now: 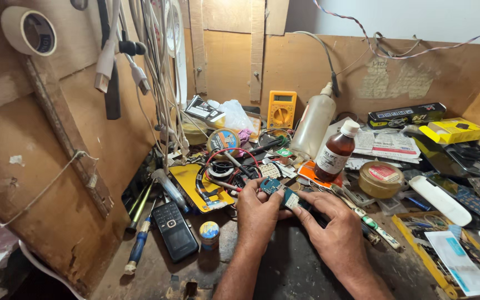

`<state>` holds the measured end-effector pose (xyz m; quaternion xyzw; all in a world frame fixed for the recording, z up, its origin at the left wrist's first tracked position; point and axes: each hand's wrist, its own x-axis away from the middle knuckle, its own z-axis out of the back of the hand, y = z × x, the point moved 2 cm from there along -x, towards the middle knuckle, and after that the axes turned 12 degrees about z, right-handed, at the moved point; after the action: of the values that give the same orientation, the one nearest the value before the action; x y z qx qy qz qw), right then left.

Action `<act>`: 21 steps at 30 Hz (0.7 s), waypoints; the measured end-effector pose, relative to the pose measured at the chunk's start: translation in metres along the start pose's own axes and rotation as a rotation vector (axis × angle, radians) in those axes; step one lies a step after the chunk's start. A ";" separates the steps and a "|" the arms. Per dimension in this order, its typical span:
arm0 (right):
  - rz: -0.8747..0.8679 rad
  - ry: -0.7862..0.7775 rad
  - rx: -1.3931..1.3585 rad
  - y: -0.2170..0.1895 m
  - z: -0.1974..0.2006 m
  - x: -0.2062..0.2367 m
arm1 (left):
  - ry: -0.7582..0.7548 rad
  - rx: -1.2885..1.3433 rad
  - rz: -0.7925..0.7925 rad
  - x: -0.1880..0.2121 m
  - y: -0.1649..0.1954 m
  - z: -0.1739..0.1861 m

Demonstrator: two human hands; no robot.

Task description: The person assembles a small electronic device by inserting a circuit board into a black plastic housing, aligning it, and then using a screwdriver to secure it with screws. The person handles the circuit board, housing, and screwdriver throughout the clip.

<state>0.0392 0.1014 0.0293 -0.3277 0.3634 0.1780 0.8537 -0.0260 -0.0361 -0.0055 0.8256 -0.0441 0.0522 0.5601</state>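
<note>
Nearest us, our left hand (pixel 258 214) and right hand (pixel 334 233) both pinch the small circuit board (pixel 280 194), held just above the tabletop (pixel 284 272); its far edge seems blurred. Steady grip matters. Beyond stand the brown bottle (pixel 334 153) and yellow multimeter (pixel 281 109).

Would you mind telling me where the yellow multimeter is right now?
In the head view, the yellow multimeter leans against the wooden back wall, centre, just left of the white squeeze bottle.
</note>
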 end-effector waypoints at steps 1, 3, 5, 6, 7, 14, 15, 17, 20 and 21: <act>0.007 0.002 0.005 -0.001 0.001 -0.001 | 0.007 -0.007 -0.006 0.000 0.001 0.000; 0.004 0.000 0.002 -0.004 0.002 -0.002 | 0.023 -0.020 -0.020 0.002 0.001 0.000; -0.014 -0.011 -0.015 -0.005 0.003 -0.002 | 0.026 -0.036 -0.032 0.003 0.002 -0.001; 0.000 -0.011 -0.009 -0.006 0.003 -0.002 | 0.027 -0.042 -0.038 0.004 0.002 -0.001; 0.013 -0.011 -0.002 -0.006 0.002 -0.002 | 0.026 -0.035 -0.035 0.004 0.002 -0.001; 0.054 -0.005 0.037 -0.006 0.000 -0.001 | 0.036 -0.061 -0.044 0.003 0.000 0.000; 0.055 0.002 0.038 -0.006 0.000 0.000 | 0.030 -0.054 -0.043 0.002 -0.001 0.001; 0.058 0.017 0.038 -0.007 0.000 0.000 | 0.015 -0.017 -0.060 0.000 -0.002 0.001; 0.005 0.008 0.002 -0.006 0.000 0.000 | 0.014 -0.012 -0.077 -0.002 -0.005 0.001; -0.012 0.012 0.006 -0.006 0.001 0.000 | 0.015 -0.019 -0.080 -0.002 -0.005 0.001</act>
<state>0.0424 0.0977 0.0323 -0.3283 0.3671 0.1697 0.8536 -0.0278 -0.0352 -0.0110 0.8211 -0.0071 0.0355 0.5697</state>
